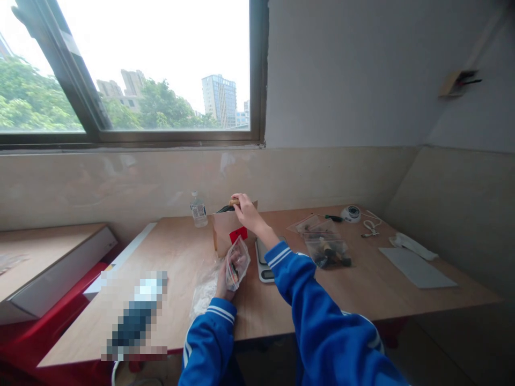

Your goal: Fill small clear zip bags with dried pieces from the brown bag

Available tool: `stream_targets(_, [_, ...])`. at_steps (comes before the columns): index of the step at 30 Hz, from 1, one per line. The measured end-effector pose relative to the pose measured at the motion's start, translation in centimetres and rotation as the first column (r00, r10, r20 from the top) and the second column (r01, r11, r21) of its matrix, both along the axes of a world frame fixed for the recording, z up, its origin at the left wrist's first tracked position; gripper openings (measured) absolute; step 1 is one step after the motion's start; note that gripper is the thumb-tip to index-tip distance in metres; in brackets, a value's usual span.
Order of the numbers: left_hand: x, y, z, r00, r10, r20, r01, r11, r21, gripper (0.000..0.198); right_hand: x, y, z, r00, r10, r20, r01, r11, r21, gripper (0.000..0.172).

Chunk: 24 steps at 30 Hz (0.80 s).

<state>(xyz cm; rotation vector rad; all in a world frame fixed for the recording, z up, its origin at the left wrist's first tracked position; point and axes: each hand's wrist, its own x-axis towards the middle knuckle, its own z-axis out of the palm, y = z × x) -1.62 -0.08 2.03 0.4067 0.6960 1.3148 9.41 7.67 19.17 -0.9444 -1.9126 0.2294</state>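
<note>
My left hand point(222, 283) holds up a small clear zip bag point(237, 262) with a red strip and a few small items inside. My right hand point(246, 211) reaches over the top of a brown paper bag point(225, 231) with a red label and pinches a small brown piece point(234, 201) at its mouth. Dark items show inside the bag's opening. Both sleeves are blue with white stripes. A small digital scale point(263, 265) lies on the wooden table point(181, 252), partly under my right forearm.
A filled clear zip bag point(328, 251) and flat empty ones point(306, 224) lie to the right. A water bottle point(198, 210) stands behind. A tape roll point(351, 213), white cord point(370, 228), grey sheet point(416, 268) and crumpled plastic point(205, 289) are on the table.
</note>
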Motion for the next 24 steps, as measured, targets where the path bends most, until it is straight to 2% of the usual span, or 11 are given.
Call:
stream_targets(5, [0.0,0.0,-0.4,1.000,-0.001,-0.004,0.001,1.000,0.008,0.038,-0.3,0.3,-1.4,0.993,-0.005,0.116,0.002,0.999,0.032,0.027])
stream_targets(13, [0.0,0.1,-0.6,1.000,0.005,0.029,-0.006,1.000,0.023,0.039,0.7,-1.4,-1.7,0.964,-0.004,0.266,-0.021,0.996,0.092,0.040])
stream_targets(20, [0.2,0.0,-0.2,0.999,0.033,0.033,-0.033,0.999,0.023,0.038,1.2,-1.1,-1.0,0.973,0.114,0.198,-0.109,0.993,-0.034,0.046])
stream_targets(24, [0.2,-0.1,-0.2,0.999,0.018,0.031,-0.018,1.000,0.011,0.042,0.8,-0.9,-0.7,0.967,0.067,0.244,-0.046,0.995,-0.092,0.041])
